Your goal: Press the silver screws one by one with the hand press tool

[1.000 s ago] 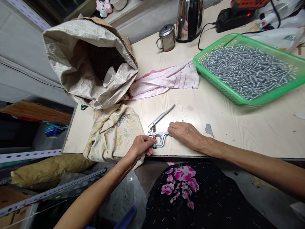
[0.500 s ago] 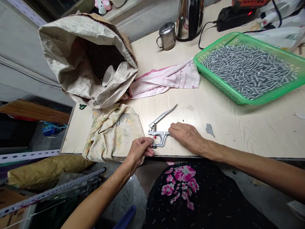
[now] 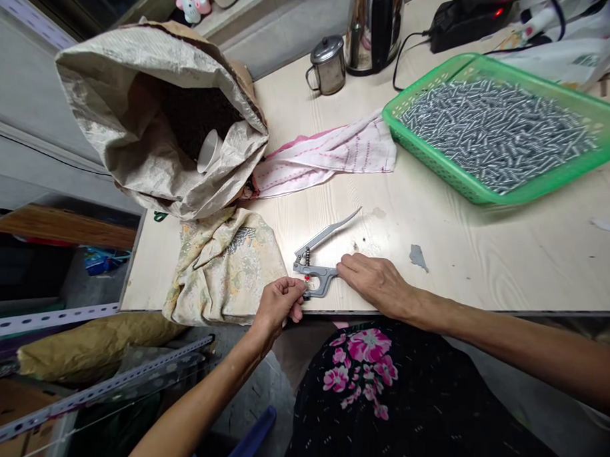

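Snap fastener pliers [image 3: 325, 282] lie near the table's front edge, their upper handle raised on a spring and a red tip showing in the jaw. My right hand [image 3: 373, 279] is closed around the end of the lower handle. At the jaw, my left hand [image 3: 281, 301] pinches with thumb and forefinger; whatever sits between them is too small to make out. Left of the pliers lies a crumpled floral cloth [image 3: 213, 278] with small metal pieces [image 3: 243, 240] on it.
A large open sack [image 3: 103, 121] with a white cup [image 3: 209, 151] inside stands at the back left. Behind the pliers is a pink-striped towel [image 3: 338, 149]. A green basket [image 3: 437, 170] of small metal rods, a metal mug [image 3: 328, 66] and a kettle [image 3: 374, 31] stand farther back.
The camera view has shifted slightly. My left fingers are still at the pliers' jaw, with the fingers a little more curled. My right hand keeps its hold on the lower handle.
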Motion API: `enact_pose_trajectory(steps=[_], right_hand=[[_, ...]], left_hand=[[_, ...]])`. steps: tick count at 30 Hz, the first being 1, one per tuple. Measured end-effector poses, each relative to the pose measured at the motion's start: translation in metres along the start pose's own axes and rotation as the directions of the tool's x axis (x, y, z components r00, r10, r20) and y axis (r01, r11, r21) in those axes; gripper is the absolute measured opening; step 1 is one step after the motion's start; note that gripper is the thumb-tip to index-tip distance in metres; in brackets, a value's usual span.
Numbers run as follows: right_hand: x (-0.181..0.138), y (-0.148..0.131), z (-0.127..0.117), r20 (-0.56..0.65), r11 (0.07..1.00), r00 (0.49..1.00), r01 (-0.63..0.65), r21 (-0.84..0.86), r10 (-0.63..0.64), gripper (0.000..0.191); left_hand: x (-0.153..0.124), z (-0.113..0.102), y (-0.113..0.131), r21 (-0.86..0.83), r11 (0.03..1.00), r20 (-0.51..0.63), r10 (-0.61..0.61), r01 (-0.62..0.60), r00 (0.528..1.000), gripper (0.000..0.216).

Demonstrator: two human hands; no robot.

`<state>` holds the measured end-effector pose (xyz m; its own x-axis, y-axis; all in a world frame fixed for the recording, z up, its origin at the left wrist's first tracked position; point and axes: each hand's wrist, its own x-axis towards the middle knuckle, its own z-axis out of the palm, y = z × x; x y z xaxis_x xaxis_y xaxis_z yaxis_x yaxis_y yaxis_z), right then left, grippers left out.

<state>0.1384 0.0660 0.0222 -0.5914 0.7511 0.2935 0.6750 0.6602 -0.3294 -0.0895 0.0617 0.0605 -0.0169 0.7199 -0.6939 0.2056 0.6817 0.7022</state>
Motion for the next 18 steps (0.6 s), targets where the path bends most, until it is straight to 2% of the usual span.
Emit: enact_pose_trajectory(steps=[6,11,13,15,17,18], right_hand=[[0.004,0.002,-0.005,0.100,0.996,0.995,-0.031,0.087,0.022,0.017],[0.010,0.009,-0.013,0.195,0.990,0.980,-0.059,0.125,0.033,0.012],[0.014,0.017,-0.017,0.163,0.993,0.986,-0.056,0.101,0.039,0.028],[0.020,0.026,-0.020,0.128,0.998,0.991,-0.033,0.049,0.026,0.062],[0.027,0.034,-0.021,0.144,1.000,0.990,0.010,0.006,-0.010,0.089],[0.030,0.037,-0.021,0.164,0.999,0.986,0.034,-0.005,-0.032,0.094]], left_hand=[[0.002,-0.005,0.009,0.149,0.979,0.066,-0.148,0.137,0.987,0.041],[0.000,-0.005,0.008,0.174,0.969,0.071,-0.190,0.175,0.979,0.038],[-0.001,-0.005,0.006,0.170,0.970,0.068,-0.188,0.174,0.980,0.038],[-0.002,-0.005,0.005,0.171,0.970,0.065,-0.187,0.173,0.980,0.038],[-0.003,-0.004,0.004,0.173,0.970,0.066,-0.186,0.173,0.980,0.038],[-0.004,-0.004,0.003,0.173,0.970,0.066,-0.184,0.170,0.981,0.038]])
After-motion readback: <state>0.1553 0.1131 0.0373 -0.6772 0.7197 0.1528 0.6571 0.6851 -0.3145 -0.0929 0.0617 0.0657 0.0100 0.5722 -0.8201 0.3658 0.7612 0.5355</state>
